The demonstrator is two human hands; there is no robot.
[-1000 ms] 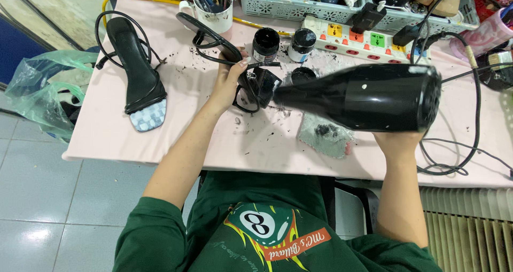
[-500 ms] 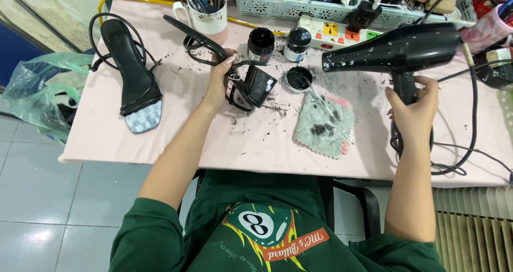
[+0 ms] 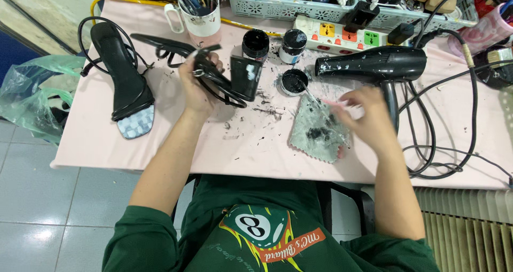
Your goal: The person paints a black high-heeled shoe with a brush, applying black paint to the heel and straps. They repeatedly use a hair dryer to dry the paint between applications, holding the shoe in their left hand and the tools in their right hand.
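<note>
Gripping a black strappy shoe [image 3: 224, 80], left hand [image 3: 199, 88]; right hand [image 3: 366, 114] hovers loosely open over a stained cloth [image 3: 315, 133].

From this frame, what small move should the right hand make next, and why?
Probably close the right hand on the thin brush lying across the stained rag. The hair dryer lies on the table, out of the hand, which hovers open at the brush. The left hand holds a black strappy shoe up, and an open jar of black paint sits right by the brush tip.
</note>
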